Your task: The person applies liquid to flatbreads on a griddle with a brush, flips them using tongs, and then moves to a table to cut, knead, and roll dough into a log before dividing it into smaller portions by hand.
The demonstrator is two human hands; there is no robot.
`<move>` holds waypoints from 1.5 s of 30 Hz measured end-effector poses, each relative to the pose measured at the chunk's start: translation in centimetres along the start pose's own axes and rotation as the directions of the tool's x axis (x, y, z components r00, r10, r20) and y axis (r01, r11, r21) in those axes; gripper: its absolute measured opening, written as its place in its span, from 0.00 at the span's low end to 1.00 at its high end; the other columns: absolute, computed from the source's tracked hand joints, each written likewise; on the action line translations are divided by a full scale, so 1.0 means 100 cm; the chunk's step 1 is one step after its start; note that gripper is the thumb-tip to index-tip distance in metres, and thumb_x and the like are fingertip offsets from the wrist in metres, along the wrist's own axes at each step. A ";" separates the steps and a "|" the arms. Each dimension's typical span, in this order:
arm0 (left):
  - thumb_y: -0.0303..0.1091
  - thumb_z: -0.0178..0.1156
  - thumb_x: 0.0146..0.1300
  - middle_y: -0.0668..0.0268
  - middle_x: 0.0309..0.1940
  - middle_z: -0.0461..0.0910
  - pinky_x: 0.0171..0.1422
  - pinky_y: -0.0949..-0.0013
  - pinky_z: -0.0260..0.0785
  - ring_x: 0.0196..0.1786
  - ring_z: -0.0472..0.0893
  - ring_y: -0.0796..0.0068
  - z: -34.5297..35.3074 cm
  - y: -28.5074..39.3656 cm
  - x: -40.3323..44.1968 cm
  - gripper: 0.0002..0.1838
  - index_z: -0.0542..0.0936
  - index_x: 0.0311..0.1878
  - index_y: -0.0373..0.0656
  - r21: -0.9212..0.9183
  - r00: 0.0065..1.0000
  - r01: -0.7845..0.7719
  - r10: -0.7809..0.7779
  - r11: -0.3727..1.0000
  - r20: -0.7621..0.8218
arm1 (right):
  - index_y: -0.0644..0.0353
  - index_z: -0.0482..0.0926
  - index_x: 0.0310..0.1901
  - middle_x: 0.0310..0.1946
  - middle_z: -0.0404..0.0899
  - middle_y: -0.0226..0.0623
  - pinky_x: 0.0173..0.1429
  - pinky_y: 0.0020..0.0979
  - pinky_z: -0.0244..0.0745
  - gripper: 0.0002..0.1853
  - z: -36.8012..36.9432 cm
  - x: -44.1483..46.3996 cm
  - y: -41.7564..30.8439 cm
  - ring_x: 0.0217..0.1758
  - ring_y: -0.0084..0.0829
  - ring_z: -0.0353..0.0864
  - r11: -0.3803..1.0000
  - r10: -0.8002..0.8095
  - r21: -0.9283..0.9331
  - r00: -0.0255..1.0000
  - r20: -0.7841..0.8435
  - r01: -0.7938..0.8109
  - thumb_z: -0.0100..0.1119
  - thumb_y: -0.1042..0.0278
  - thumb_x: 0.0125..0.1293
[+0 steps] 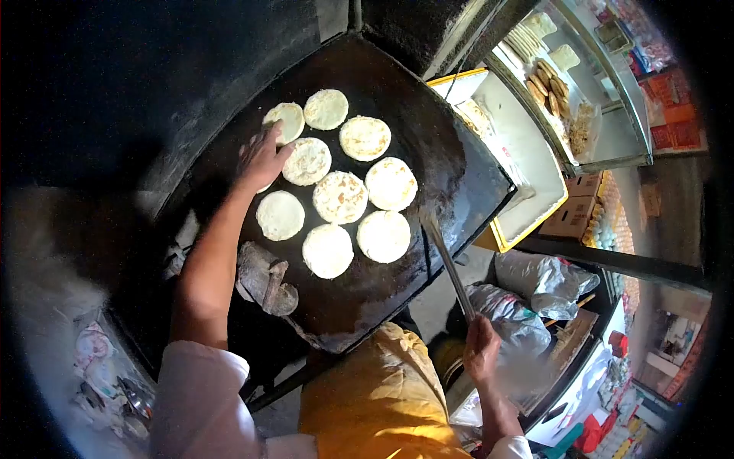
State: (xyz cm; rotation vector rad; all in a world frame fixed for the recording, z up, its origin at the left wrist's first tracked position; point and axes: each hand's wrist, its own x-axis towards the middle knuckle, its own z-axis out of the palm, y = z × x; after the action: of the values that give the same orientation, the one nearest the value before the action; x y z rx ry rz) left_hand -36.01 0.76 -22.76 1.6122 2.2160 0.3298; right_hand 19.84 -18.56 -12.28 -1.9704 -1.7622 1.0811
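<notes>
Several round flatbreads (339, 197) lie on a dark griddle (367, 302), some with brown spots. My left hand (262, 159) reaches over the griddle's far left part, its fingertips at a pale flatbread (284, 121) near the back; one more flatbread is mostly hidden under the hand. My right hand (482, 348) is wrapped round the handle of a long metal tool (451, 268), whose far end rests at the griddle's right side, near the flatbreads. A crumpled grey cloth (265, 281) sits on the griddle's near left edge.
Right of the griddle stands a white box with a yellow rim (527, 210). Beyond it, a glass case (612, 141) holds breads. Plastic bags (535, 283) and cardboard boxes (569, 210) are at the right. A dark wall (115, 99) rises at the left.
</notes>
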 end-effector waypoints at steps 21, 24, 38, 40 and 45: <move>0.49 0.71 0.59 0.54 0.80 0.56 0.80 0.32 0.42 0.83 0.52 0.49 0.039 0.089 -0.201 0.52 0.54 0.82 0.49 0.108 0.992 0.067 -0.055 0.992 -0.113 | 0.65 0.78 0.56 0.42 0.83 0.56 0.43 0.46 0.80 0.19 -0.009 -0.025 0.030 0.42 0.55 0.85 0.922 -0.355 -0.111 0.925 0.136 0.370 0.57 0.82 0.63; 0.44 0.67 0.65 0.53 0.68 0.71 0.72 0.44 0.58 0.72 0.67 0.47 0.047 0.114 -0.225 0.35 0.68 0.72 0.43 0.029 0.929 0.042 -0.029 0.999 -0.369 | 0.63 0.78 0.57 0.38 0.82 0.54 0.41 0.46 0.79 0.19 -0.014 -0.021 0.051 0.39 0.58 0.83 0.890 -0.425 -0.123 0.896 0.128 0.439 0.53 0.84 0.64; 0.36 0.55 0.75 0.57 0.37 0.79 0.42 0.58 0.72 0.36 0.77 0.62 0.312 0.105 -0.732 0.09 0.76 0.45 0.40 -0.535 0.848 0.527 -0.454 0.661 0.274 | 0.57 0.74 0.55 0.45 0.82 0.60 0.44 0.56 0.76 0.11 -0.021 -0.085 0.125 0.46 0.66 0.80 0.899 -0.318 -0.154 0.852 0.417 0.411 0.52 0.71 0.73; 0.37 0.56 0.74 0.58 0.38 0.80 0.42 0.58 0.73 0.37 0.77 0.66 0.327 0.099 -0.797 0.09 0.76 0.47 0.40 -0.526 0.803 0.593 -0.499 0.609 0.326 | 0.58 0.75 0.53 0.44 0.82 0.61 0.44 0.56 0.75 0.10 -0.007 -0.095 0.120 0.47 0.67 0.80 0.900 -0.309 -0.143 0.833 0.459 0.412 0.52 0.72 0.72; 0.40 0.58 0.75 0.59 0.46 0.82 0.46 0.62 0.75 0.42 0.80 0.68 0.268 0.162 -0.852 0.17 0.79 0.59 0.40 -0.624 0.552 0.772 -0.610 0.117 0.569 | 0.62 0.77 0.47 0.37 0.79 0.64 0.41 0.56 0.73 0.07 0.089 -0.103 0.128 0.46 0.70 0.76 0.850 -0.505 0.237 0.856 0.110 0.471 0.51 0.73 0.74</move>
State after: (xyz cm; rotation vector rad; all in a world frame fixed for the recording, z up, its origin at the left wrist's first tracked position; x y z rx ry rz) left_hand 12.55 -75.83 -26.40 -0.0499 1.8590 0.7707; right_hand 23.37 -33.28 -23.21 -1.2321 -1.9968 1.2047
